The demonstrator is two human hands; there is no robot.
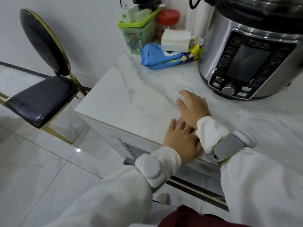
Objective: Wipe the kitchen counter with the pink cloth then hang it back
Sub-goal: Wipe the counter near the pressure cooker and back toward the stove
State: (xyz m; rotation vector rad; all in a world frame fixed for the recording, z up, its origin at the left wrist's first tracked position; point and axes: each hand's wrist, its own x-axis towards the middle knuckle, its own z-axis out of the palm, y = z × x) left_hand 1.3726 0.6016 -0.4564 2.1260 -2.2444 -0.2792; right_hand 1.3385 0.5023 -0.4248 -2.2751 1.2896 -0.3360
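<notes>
The white marble kitchen counter (131, 99) fills the middle of the view. My right hand (193, 107) lies flat on it with fingers spread, holding nothing. My left hand (182, 141) rests at the counter's front edge, its fingers tucked under the right sleeve cuff, also empty. Both arms wear white sleeves with grey wrist bands. No pink cloth is in view.
A silver pressure cooker (249, 51) stands at the right back. Behind it to the left sit a blue wipes pack (164, 59), a tissue pack (176, 40), a green box (137, 33) and a red-lidded jar (168, 18). A black chair (41, 82) stands left of the counter.
</notes>
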